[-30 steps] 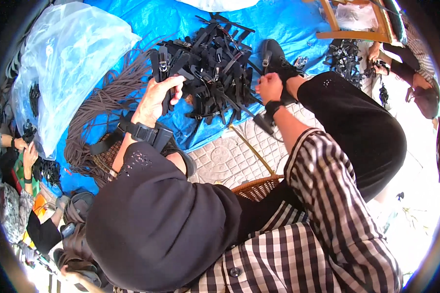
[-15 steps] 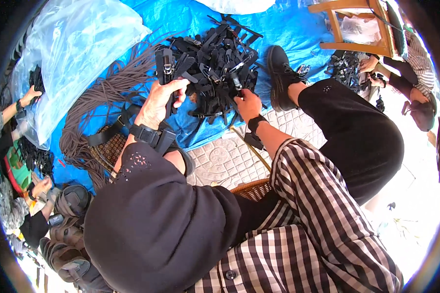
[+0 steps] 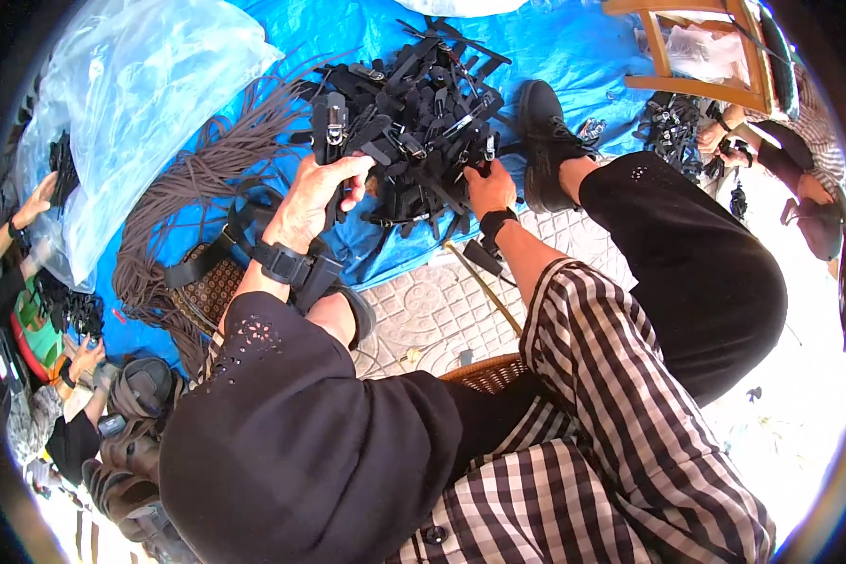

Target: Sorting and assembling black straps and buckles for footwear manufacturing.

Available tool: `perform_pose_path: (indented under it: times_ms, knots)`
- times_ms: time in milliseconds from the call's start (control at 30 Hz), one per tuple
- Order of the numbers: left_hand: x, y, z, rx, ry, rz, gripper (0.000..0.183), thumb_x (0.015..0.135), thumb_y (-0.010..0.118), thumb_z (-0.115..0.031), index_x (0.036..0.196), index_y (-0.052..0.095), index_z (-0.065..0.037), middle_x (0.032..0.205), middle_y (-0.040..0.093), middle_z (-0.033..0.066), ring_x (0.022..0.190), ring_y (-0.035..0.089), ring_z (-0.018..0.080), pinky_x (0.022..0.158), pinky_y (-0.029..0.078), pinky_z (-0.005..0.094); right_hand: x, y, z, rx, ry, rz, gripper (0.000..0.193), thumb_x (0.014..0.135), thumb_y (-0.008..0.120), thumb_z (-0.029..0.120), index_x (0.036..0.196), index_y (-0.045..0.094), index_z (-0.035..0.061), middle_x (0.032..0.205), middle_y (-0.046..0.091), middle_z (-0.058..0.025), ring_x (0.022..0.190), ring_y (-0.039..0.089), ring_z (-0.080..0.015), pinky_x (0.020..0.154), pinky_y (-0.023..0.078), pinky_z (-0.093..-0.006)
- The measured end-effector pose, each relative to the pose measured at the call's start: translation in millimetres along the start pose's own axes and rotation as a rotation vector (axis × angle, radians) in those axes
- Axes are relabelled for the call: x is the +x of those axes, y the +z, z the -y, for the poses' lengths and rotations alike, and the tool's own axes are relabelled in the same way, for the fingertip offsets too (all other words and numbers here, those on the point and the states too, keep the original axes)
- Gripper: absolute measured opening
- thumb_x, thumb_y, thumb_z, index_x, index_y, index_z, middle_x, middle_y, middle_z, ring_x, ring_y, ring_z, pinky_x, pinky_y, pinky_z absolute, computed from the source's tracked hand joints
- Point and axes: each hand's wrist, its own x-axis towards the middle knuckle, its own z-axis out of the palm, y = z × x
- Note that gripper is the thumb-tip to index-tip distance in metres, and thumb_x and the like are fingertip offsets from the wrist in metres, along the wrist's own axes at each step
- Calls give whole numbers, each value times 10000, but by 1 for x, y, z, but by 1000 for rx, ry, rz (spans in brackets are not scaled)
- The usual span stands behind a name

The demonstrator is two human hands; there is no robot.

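My left hand is closed around black buckle straps, held upright with a silver buckle showing near their top. To its right, my right hand pinches another black strap with a silver buckle at the near right edge of the heap. Between and beyond both hands lies a heap of black buckle straps, many with metal buckles. Part of what my left fingers grip is hidden behind the hand.
A blue tarp lies under the heap. Long brown cords spread at the left, beside clear plastic sheeting. A wooden stool stands far right. Other people's hands work at both sides. A wicker basket sits near me.
My right hand has moved slightly right and away from me, and the buckle at its fingertips now stands more upright. My left hand keeps its hold on the straps.
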Motion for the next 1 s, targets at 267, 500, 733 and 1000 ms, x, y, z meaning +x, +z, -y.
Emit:
perform_pose_path:
  times_ms: [267,500,733,1000]
  knots:
    - [2,-1,6,15,-6,114,141,771,635,-162,741,577,-37,613,527,12,486,496,97,376,335,201,0,-4,10,190,56,-34,272,684,625,302,748,580,41,703,606,-160,688,588,-326,626,442,-391]
    - [4,-5,8,12,21,97,137,762,640,-189,768,604,-56,653,577,25,561,535,95,421,365,200,-19,-15,60,723,139,122,165,731,645,191,697,543,66,574,517,3,497,460,-106,455,384,-276]
    - [1,-13,12,-106,60,-29,130,799,605,-226,774,611,-98,634,562,-24,497,484,80,446,358,209,-73,-15,142,784,-225,595,176,833,529,176,765,519,14,598,520,-24,463,466,-86,394,390,-239]
    - [-11,-21,15,-50,155,-90,223,773,624,-340,832,632,-125,643,528,-70,524,428,36,464,277,197,-67,0,167,230,-498,486,204,722,520,131,722,587,-62,679,577,-269,684,594,-400,619,485,-453]
